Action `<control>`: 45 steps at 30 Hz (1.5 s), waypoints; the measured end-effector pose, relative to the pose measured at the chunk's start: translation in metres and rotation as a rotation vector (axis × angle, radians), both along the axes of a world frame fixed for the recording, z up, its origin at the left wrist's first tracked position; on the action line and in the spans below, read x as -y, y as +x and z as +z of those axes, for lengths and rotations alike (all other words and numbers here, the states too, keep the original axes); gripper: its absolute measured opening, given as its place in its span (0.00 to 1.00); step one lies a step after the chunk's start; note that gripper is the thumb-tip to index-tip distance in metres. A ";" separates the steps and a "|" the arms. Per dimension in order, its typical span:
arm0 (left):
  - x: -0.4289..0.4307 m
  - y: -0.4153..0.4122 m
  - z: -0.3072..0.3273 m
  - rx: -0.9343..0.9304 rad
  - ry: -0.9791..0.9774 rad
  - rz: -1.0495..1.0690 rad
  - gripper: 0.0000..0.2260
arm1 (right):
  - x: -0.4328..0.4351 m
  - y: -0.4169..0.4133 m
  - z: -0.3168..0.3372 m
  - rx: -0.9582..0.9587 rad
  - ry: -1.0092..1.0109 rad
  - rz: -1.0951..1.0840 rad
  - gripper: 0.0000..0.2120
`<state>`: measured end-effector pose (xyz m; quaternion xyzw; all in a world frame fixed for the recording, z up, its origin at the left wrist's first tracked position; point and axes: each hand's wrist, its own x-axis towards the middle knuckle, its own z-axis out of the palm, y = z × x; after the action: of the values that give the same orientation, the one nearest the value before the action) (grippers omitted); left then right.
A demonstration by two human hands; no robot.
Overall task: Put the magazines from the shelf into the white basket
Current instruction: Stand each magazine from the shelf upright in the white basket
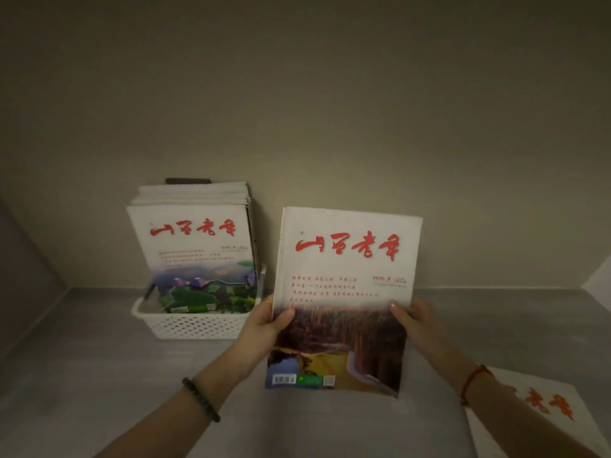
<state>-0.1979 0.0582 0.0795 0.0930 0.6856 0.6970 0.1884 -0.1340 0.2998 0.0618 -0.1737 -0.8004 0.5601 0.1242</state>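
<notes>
The head view, the only one, shows the person holding one magazine upright in front of the chest, its cover towards the camera. The left hand grips the left edge, with the thumb curled onto the cover. The right hand holds the right edge in the same way, thumb on the front and the other fingers hidden behind the paper. The magazine is in the air, just to the right of the white basket and not yet over it.

The basket already contains a stack of magazines that stands upright and leans towards the back. The step in hand therefore seems to be the carrying of one more copy to the basket. The next move probably requires shifting it to the left, above the rim, and lowering it in front of the stack, where little room seems left.

One more flat magazine lies at the lower right, partly under the right forearm, so the task is likely not finished.

The shelf board is grey and smooth, and the back wall is plain beige. The light is dim. A bead bracelet is on the left wrist and a red cord on the right.
</notes>
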 end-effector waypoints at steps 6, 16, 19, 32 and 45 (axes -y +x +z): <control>0.104 -0.060 0.037 -0.211 -0.041 0.205 0.11 | 0.092 -0.067 0.050 -0.204 0.060 0.068 0.10; 0.212 -0.136 0.067 -0.392 -0.349 0.448 0.10 | 0.204 -0.155 0.072 -0.301 0.081 -0.009 0.07; 0.220 -0.152 0.053 -0.332 -0.322 0.508 0.10 | 0.216 -0.169 0.060 -0.269 0.157 -0.070 0.07; 0.224 -0.211 -0.027 -0.155 -0.365 0.483 0.06 | 0.218 -0.209 -0.015 -0.048 0.145 -0.237 0.04; 0.217 -0.194 -0.035 -0.138 -0.380 0.467 0.14 | 0.206 -0.205 -0.029 -0.018 0.073 -0.293 0.08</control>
<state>-0.3920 -0.1585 0.0447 -0.0567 0.8177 0.5727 -0.0100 -0.3392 0.0938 0.0329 -0.2791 -0.7853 0.5078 0.2181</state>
